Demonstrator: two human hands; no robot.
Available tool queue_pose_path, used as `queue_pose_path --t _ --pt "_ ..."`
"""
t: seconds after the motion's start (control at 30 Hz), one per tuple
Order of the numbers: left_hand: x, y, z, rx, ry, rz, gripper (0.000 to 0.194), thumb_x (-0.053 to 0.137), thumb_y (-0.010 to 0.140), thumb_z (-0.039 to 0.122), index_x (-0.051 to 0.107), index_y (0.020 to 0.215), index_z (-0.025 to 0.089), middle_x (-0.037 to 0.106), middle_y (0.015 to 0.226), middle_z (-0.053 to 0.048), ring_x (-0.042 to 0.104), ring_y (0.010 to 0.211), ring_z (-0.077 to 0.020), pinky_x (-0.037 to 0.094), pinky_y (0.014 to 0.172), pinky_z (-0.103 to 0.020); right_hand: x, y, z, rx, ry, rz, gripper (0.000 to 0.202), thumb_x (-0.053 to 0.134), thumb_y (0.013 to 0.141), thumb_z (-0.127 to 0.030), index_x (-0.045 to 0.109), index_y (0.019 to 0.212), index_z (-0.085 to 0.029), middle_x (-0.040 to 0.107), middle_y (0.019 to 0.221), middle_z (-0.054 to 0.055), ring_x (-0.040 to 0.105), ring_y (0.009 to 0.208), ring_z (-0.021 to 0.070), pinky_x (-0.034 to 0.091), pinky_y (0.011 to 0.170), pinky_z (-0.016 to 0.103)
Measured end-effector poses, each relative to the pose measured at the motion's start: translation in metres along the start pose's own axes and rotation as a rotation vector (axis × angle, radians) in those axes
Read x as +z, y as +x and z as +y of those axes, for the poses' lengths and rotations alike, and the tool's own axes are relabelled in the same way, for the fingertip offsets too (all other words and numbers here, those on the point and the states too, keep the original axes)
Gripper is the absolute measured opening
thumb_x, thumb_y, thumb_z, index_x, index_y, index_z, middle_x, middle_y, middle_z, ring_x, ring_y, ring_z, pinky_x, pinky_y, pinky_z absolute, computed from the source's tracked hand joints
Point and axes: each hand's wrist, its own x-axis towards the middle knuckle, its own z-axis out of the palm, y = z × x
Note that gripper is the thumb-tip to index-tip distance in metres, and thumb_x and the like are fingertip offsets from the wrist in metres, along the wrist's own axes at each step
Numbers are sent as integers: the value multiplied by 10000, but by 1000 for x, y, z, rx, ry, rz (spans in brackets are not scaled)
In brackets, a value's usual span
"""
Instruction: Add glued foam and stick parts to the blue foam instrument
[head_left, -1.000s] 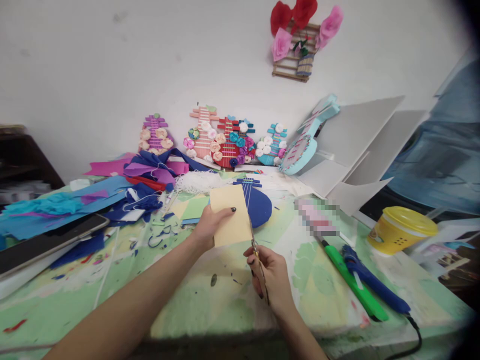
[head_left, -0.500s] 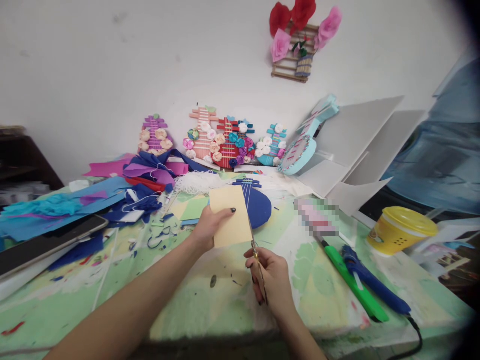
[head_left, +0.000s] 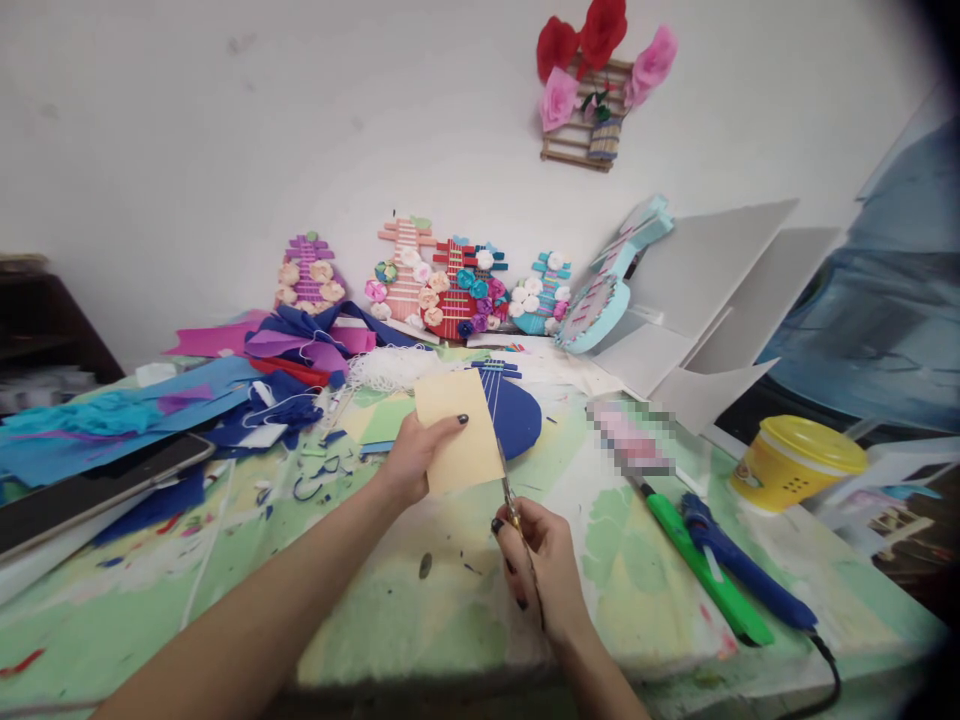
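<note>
Pale yellow paper is pinched in my left hand, its thumb lying across the sheet. My right hand has its fingers around a pair of scissors, whose blades point up at the sheet's lower right edge. Behind the paper lies a dark blue instrument-shaped piece with pale strings, partly covered by the sheet. Left of it, green paper rests on the table.
Blue and purple material and a phone are on the left. Decorated instruments lean along the wall. At right are a green cutter, a blue glue gun and a yellow tub.
The scissors and my right hand's fingers have shifted slightly, with the blades still at the paper's edge. The whole view has moved a little.
</note>
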Motion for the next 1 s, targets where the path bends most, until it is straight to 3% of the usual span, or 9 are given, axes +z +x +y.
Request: queue_pose_path --t 0.3,0.63,0.83,1.0 --pt "3 -7 -2 -91 4 -111 340 709 632 200 626 950 114 723 848 -108 682 707 -239 568 660 -356 2 0 -6 26 86 -9 230 525 808 -336 461 653 -179 358 451 -94 272 341 29 200 347 176" --pt "6 -12 -9 -113 53 -184 305 721 629 220 629 898 110 716 863 -117 662 649 -211 546 610 -330 -1 4 -8 3 6 69 238 543 795 -383 521 684 -174 376 391 -95 273 316 43 205 331 182" --pt "6 -12 -9 -112 54 -167 314 725 626 217 628 904 108 714 874 -115 659 655 -205 545 612 -324 -1 4 -9 -1 -20 67 293 558 778 -422 608 809 -135 400 377 -87 289 300 52 222 319 187" --pt "7 -13 -9 -115 48 -166 342 735 610 227 625 910 104 712 843 -112 659 658 -213 544 608 -328 1 3 -14 43 8 66 325 553 773 -451 600 754 -130 407 376 -82 277 265 45 197 279 181"
